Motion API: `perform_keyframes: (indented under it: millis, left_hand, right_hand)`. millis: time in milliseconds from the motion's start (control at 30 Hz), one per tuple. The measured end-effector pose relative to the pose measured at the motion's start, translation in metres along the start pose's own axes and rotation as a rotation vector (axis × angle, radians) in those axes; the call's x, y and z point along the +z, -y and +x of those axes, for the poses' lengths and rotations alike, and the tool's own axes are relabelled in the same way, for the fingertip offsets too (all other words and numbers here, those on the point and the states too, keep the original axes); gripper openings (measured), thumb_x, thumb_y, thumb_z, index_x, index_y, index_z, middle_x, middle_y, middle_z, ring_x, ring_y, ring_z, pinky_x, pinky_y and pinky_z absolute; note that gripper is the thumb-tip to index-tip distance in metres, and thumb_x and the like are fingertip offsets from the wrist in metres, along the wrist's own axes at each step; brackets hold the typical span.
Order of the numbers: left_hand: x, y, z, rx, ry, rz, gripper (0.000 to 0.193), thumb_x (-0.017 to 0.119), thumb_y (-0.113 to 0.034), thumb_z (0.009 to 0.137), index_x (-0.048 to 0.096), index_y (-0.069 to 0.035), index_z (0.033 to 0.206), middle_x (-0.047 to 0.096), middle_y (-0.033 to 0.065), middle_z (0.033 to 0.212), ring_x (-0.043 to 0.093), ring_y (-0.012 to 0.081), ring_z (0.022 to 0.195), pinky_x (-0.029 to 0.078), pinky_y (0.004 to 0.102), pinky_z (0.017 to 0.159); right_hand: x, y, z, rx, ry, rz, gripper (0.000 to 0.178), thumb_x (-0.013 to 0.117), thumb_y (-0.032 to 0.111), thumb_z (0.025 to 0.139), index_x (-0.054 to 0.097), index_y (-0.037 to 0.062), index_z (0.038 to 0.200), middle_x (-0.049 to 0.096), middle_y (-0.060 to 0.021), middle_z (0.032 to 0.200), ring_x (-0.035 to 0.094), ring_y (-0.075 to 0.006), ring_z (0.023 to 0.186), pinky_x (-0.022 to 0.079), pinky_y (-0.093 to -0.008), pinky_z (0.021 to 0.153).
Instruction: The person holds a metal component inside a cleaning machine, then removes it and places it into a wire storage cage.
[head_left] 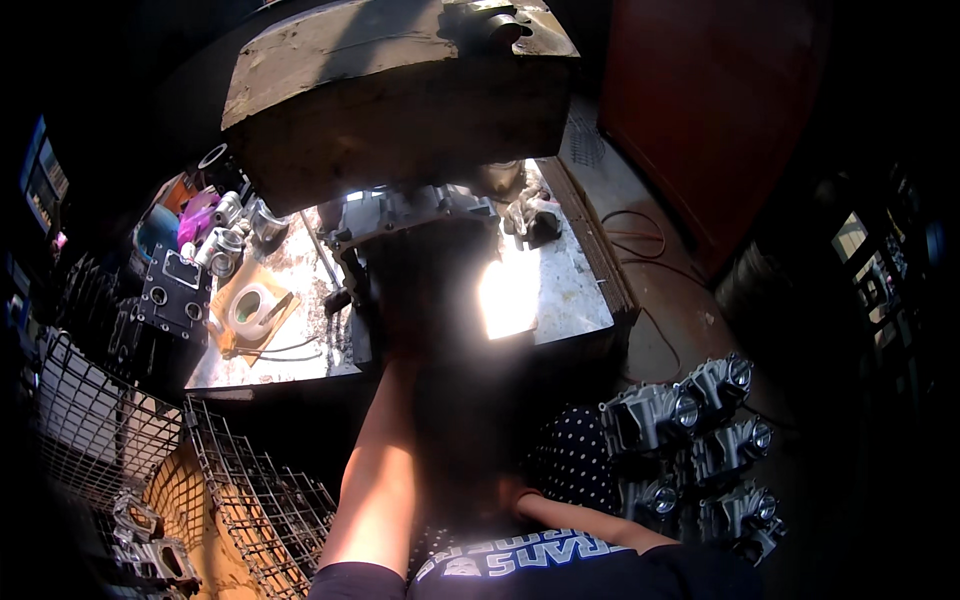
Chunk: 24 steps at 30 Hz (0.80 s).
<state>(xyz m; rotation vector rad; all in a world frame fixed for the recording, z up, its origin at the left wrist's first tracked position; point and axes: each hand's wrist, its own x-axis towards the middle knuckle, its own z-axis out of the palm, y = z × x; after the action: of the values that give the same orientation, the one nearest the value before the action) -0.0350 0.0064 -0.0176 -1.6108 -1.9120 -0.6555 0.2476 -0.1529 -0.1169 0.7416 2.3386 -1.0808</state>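
My left forearm reaches forward to the bench, and my left hand (402,368) fades into deep shadow below a grey metal casting (410,212) with a curved, bolted-looking rim. What its fingers do is hidden by the dark. My right hand (512,494) is held low near my body, beside a dark polka-dot cloth (572,455); its fingers are also lost in shadow. Left of the casting, a ring-shaped roll that looks like clear tape (248,306) lies on a piece of brown cardboard (228,322), with a thin dark cable (290,352) near it.
Over the bench (580,305) hangs a large box-like block (400,130). At left are a black plate with holes (175,292), cylindrical metal parts (222,248) and wire baskets (110,420). Several metal castings (655,415) are stacked at lower right. A red hose (640,240) lies on the floor.
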Motion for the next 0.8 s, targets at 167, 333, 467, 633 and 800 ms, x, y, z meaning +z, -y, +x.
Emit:
perform_keyframes:
  millis: [167,333,467,633,800]
  left_hand:
    - [0.002,0.001,0.003,-0.020,0.085,0.067,0.063,0.054,-0.030,0.081,0.034,-0.010,0.138,0.036,0.0139,0.139,0.031,0.0301,0.131,0.023,0.0435,0.109]
    - [0.021,0.012,-0.008,0.007,0.061,0.111,0.068,0.060,-0.030,0.076,0.036,-0.010,0.136,0.039,0.0138,0.136,0.034,0.0296,0.128,0.025,0.0435,0.108]
    - [0.021,0.010,-0.003,0.008,0.050,0.094,0.069,0.063,-0.030,0.074,0.038,-0.010,0.135,0.041,0.0140,0.134,0.037,0.0295,0.126,0.026,0.0436,0.108]
    - [0.031,0.017,-0.015,0.109,-0.020,0.505,0.069,0.064,-0.030,0.073,0.039,-0.010,0.134,0.042,0.0140,0.133,0.040,0.0302,0.124,0.028,0.0444,0.106]
    - [0.036,0.014,-0.015,0.030,0.019,0.180,0.069,0.064,-0.029,0.073,0.039,-0.011,0.135,0.042,0.0137,0.133,0.040,0.0302,0.123,0.029,0.0454,0.104]
  right_hand:
    - [0.039,-0.026,0.026,-0.036,-0.114,-0.013,0.050,0.054,0.049,0.082,0.057,0.0120,0.116,0.057,-0.0142,0.116,0.056,-0.0306,0.106,0.044,-0.0411,0.092]
    - [0.041,-0.029,0.030,-0.047,-0.099,0.055,0.051,0.054,0.049,0.082,0.057,0.0112,0.117,0.056,-0.0143,0.119,0.054,-0.0303,0.108,0.043,-0.0407,0.094]
    - [0.036,-0.025,0.026,-0.037,-0.090,0.041,0.052,0.054,0.049,0.082,0.056,0.0116,0.118,0.055,-0.0141,0.121,0.054,-0.0304,0.109,0.042,-0.0401,0.095]
    - [0.050,-0.033,0.033,-0.054,-0.130,0.029,0.053,0.054,0.049,0.082,0.056,0.0123,0.120,0.054,-0.0141,0.122,0.053,-0.0308,0.110,0.042,-0.0399,0.095]
    - [0.049,-0.035,0.034,-0.046,-0.132,0.025,0.053,0.054,0.049,0.082,0.056,0.0128,0.120,0.054,-0.0140,0.124,0.053,-0.0309,0.111,0.042,-0.0397,0.096]
